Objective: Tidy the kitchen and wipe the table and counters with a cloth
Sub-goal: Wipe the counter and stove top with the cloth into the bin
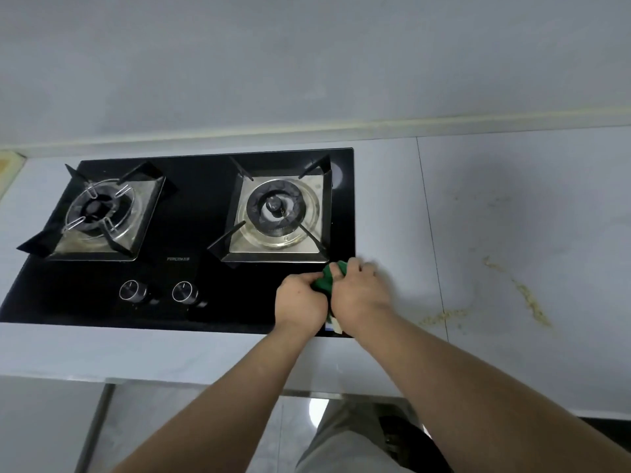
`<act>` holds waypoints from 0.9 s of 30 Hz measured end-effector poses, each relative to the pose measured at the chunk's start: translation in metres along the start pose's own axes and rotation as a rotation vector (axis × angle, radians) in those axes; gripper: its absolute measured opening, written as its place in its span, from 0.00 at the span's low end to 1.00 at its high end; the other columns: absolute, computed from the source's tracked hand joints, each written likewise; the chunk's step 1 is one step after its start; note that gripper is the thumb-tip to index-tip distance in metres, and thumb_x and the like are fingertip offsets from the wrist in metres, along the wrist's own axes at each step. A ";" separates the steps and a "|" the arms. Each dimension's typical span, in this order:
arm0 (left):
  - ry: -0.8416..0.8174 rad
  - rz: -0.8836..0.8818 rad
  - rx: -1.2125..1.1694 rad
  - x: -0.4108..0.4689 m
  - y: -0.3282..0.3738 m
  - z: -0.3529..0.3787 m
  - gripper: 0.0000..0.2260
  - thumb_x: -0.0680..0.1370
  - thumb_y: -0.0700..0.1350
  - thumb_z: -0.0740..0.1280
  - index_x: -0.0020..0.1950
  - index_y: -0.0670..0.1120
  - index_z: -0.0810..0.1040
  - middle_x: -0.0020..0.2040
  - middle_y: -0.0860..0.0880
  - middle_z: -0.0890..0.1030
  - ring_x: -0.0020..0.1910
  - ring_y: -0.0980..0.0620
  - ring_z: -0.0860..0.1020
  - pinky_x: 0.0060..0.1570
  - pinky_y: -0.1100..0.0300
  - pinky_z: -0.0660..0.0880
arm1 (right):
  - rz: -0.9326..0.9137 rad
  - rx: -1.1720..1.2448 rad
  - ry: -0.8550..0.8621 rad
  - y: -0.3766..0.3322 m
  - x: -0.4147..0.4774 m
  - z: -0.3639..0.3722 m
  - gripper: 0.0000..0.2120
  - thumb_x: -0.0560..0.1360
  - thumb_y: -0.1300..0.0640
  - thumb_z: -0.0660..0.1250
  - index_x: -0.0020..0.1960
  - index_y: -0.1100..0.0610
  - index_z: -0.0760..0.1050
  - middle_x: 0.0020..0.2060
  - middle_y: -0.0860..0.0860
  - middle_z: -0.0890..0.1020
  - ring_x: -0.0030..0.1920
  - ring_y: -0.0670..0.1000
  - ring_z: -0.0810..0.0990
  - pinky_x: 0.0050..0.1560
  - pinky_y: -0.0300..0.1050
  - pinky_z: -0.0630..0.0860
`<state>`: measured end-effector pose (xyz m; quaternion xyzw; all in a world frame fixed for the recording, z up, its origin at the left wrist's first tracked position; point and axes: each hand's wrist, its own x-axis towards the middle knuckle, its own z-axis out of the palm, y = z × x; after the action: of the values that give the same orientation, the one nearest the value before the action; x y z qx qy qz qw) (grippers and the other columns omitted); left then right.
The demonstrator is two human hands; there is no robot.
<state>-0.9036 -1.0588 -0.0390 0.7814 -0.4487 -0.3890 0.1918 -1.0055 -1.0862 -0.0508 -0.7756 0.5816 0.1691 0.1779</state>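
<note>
Both hands meet at the near right corner of the hob point(191, 233): left hand point(300, 300) and right hand point(360, 293) curl their fingers point(342, 269) round the green cloth point(324, 280). Soft and light, it should grip best wadded. Crumbs point(527, 297) lie rightward on the worktop point(512, 206).

Plain pale grey wall point(307, 63) along far side, soft even light. Cream sealant strip point(444, 121) at junction of wall and white counter point(512, 206). Thin dark seam point(431, 233) running near to far across counter, right of centre. Black glass hob point(201, 216) set into counter at left, far edge close to wall. Yellowish marks point(527, 297) on counter at right. Yellowed patch point(7, 165) at far left corner. Glossy pale floor point(211, 438) below near edge, bright light patch point(317, 409) reflected in it.
</note>
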 end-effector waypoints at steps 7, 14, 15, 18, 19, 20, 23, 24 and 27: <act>-0.180 0.037 -0.106 -0.019 0.037 0.052 0.20 0.71 0.30 0.58 0.50 0.46 0.86 0.41 0.46 0.85 0.42 0.46 0.83 0.37 0.56 0.82 | -0.060 -0.194 0.097 0.086 -0.023 -0.014 0.17 0.79 0.54 0.59 0.67 0.51 0.71 0.58 0.56 0.68 0.57 0.58 0.68 0.55 0.51 0.69; -0.149 0.279 -0.028 -0.024 0.055 0.061 0.18 0.72 0.30 0.59 0.48 0.45 0.85 0.38 0.47 0.84 0.40 0.49 0.81 0.37 0.63 0.75 | -0.214 -0.176 0.300 0.131 -0.026 -0.043 0.16 0.77 0.55 0.63 0.63 0.44 0.77 0.58 0.51 0.71 0.57 0.56 0.69 0.57 0.52 0.70; -0.138 0.315 -0.001 -0.021 0.064 0.060 0.17 0.72 0.32 0.60 0.49 0.46 0.85 0.38 0.48 0.84 0.40 0.49 0.81 0.39 0.63 0.76 | -0.191 -0.119 0.312 0.139 -0.025 -0.046 0.17 0.77 0.55 0.63 0.63 0.44 0.78 0.62 0.50 0.72 0.60 0.55 0.68 0.59 0.51 0.69; -0.131 0.401 0.122 -0.003 0.101 0.058 0.18 0.73 0.41 0.59 0.54 0.55 0.84 0.42 0.52 0.85 0.42 0.50 0.82 0.44 0.57 0.80 | -0.112 0.037 0.397 0.167 -0.021 -0.058 0.20 0.75 0.58 0.65 0.65 0.45 0.77 0.66 0.49 0.73 0.63 0.56 0.67 0.62 0.50 0.67; -0.136 0.435 0.171 0.004 0.117 0.059 0.19 0.72 0.43 0.58 0.55 0.57 0.83 0.43 0.52 0.85 0.43 0.49 0.82 0.45 0.55 0.81 | -0.079 0.076 0.431 0.179 -0.019 -0.062 0.21 0.75 0.59 0.66 0.66 0.46 0.76 0.65 0.50 0.74 0.63 0.57 0.68 0.61 0.51 0.67; -0.134 0.470 0.224 0.011 0.133 0.059 0.20 0.72 0.44 0.58 0.56 0.59 0.82 0.44 0.52 0.85 0.44 0.49 0.82 0.45 0.54 0.81 | -0.049 0.105 0.461 0.191 -0.015 -0.067 0.22 0.74 0.60 0.66 0.66 0.47 0.76 0.63 0.50 0.75 0.62 0.57 0.68 0.60 0.51 0.69; -0.084 0.605 0.459 0.033 0.190 0.072 0.19 0.75 0.42 0.59 0.58 0.60 0.80 0.48 0.54 0.83 0.47 0.48 0.80 0.44 0.57 0.77 | 0.058 0.153 0.547 0.234 -0.005 -0.082 0.24 0.73 0.62 0.66 0.67 0.48 0.76 0.61 0.51 0.76 0.60 0.59 0.69 0.57 0.52 0.71; -0.067 0.658 0.518 0.042 0.209 0.079 0.19 0.75 0.42 0.59 0.59 0.59 0.79 0.49 0.54 0.82 0.48 0.48 0.80 0.44 0.58 0.75 | 0.098 0.161 0.579 0.250 -0.002 -0.086 0.24 0.73 0.63 0.66 0.68 0.48 0.75 0.60 0.52 0.77 0.60 0.59 0.70 0.56 0.52 0.72; -0.119 0.831 0.528 0.077 0.270 0.116 0.18 0.76 0.39 0.61 0.60 0.55 0.81 0.52 0.51 0.82 0.48 0.50 0.78 0.44 0.60 0.72 | 0.234 0.193 0.673 0.302 0.003 -0.098 0.24 0.73 0.62 0.68 0.68 0.50 0.74 0.61 0.54 0.75 0.61 0.59 0.70 0.56 0.52 0.72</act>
<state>-1.1209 -1.2599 0.0303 0.5345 -0.8159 -0.1965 0.1001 -1.2897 -1.2140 0.0101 -0.6958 0.7054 -0.1319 0.0286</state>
